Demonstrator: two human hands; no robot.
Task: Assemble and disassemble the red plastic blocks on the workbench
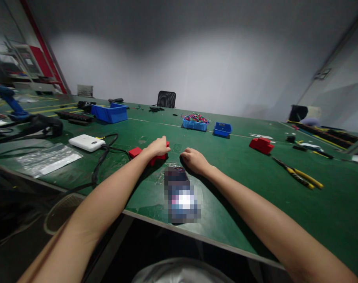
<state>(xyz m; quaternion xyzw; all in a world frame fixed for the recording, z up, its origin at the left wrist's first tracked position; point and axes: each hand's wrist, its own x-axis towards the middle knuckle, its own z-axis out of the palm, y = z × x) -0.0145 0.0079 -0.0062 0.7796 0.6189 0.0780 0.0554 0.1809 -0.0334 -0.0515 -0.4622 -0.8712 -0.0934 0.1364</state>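
My left hand (158,146) reaches over a red block-like part (159,158), its fingers closed around the upper side and hiding much of it. Another red piece (134,152) shows just left of my wrist; whether the two are joined is hidden. My right hand (195,160) rests low over the table a little to the right, fingers curled together. Anything inside those fingers is too small or hidden to make out. Between my forearms lies a blurred-out, phone-like dark rectangle (179,196), close to the table's front edge.
On the green table (240,204) stand a blue bin of small colourful parts (195,123), a small blue bin (223,129) and a larger blue bin (110,113). Rightward are a red block (261,145) and yellow-handled pliers (299,173). A white box (87,142) with black cables sits left.
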